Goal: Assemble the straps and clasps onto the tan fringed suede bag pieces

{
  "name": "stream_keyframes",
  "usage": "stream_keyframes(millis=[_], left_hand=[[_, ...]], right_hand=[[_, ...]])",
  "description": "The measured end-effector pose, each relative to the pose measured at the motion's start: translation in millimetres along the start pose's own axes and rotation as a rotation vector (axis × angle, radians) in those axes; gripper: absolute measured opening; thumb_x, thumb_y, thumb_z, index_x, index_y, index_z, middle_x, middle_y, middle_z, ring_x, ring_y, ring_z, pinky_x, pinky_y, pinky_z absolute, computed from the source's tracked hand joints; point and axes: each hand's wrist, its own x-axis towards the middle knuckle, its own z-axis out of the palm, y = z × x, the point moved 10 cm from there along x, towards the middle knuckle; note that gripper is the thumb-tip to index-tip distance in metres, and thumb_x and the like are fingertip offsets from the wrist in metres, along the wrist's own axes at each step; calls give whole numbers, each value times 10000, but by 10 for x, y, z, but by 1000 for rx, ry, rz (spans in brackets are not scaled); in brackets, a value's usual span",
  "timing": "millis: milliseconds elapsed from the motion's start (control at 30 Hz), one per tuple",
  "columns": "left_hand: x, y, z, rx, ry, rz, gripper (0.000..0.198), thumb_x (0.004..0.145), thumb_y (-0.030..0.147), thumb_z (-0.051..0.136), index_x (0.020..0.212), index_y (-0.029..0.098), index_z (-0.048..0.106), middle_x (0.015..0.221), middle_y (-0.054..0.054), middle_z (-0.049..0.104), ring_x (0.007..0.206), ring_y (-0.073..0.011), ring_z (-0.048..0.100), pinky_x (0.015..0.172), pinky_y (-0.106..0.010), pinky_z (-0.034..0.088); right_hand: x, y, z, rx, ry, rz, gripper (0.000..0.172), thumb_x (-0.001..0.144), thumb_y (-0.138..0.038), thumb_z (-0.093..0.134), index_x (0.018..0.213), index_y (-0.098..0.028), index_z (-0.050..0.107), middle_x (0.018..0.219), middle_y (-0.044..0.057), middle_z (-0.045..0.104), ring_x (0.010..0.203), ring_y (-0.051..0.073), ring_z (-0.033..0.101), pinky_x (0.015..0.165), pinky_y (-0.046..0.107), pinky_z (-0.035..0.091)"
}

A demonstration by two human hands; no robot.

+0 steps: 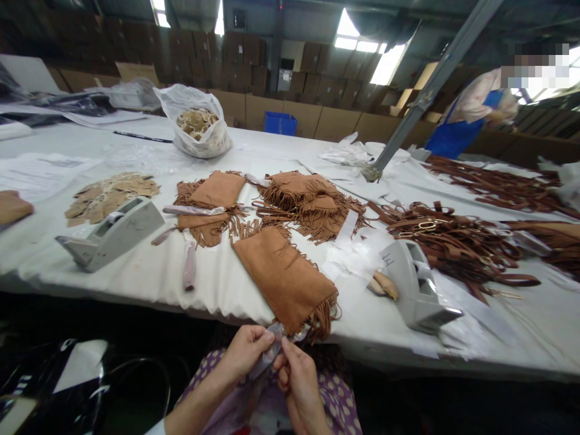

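My left hand (247,349) and my right hand (296,377) are together below the table's front edge, over my lap. Both pinch a small clear plastic wrapper (275,338) between thumb and fingers; what is inside it I cannot make out. Just above them a brown suede fringed pouch (283,278) lies on the white table (136,278), its fringe hanging over the edge next to my fingers.
A grey tape dispenser (113,232) sits at the left, another tape dispenser (417,284) at the right. More fringed pouches (308,202), brown straps (457,241), paper tags (109,193) and a plastic bag (197,124) lie further back. A person in a blue apron (462,121) stands far right beside a metal pole (421,96).
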Motion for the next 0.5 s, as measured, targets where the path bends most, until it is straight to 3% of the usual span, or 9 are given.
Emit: stream_keyframes(millis=[233,367,500], left_hand=[[-12,-3,-54,48,21,12,457,678,569,656,730,115,628,578,-1,562,496,-101,439,485,-211,312],[0,96,-50,-20,49,25,439,633,550,701,645,117,628,566,-5,571,518,-111,464,509,-219,333],[39,-4,-47,-101,97,-80,388,590,496,723,607,119,636,493,7,549,448,-99,422,471,-223,299]], right_hand=[[62,9,-30,75,95,-10,454,578,-544,752,529,-156,522,419,-59,454,319,17,242,330,179,143],[106,-9,-67,-46,122,-68,476,607,-578,717,492,-165,510,381,-65,406,320,30,234,334,196,133],[114,-49,-139,-168,144,-146,536,653,-658,642,488,-158,540,370,-45,420,331,44,246,345,209,147]])
